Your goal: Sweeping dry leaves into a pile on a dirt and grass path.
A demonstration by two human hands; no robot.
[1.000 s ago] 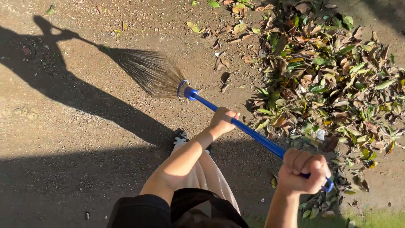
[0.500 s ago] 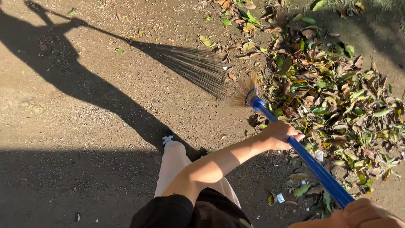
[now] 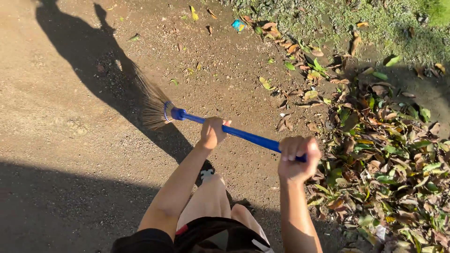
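Note:
I hold a broom with a blue handle (image 3: 248, 136) and straw bristles (image 3: 147, 100). My left hand (image 3: 212, 131) is shut around the middle of the handle. My right hand (image 3: 297, 157) grips its upper end. The bristles rest on the bare dirt ground (image 3: 61, 126) to the left, away from a big pile of green and brown fallen leaves (image 3: 384, 150) on the right. My bare leg and a dark sandalled foot (image 3: 205, 171) show below the handle.
Scattered single leaves (image 3: 266, 83) lie on the dirt at the top middle, near a small blue scrap (image 3: 238, 25). A grassy, gravelly strip (image 3: 375, 23) runs along the top right. My long shadow (image 3: 93, 61) falls across the ground on the left.
The broom head has swung from the edge of the leaf pile back to the left over bare dirt. My right hand has come up into view on the handle's end.

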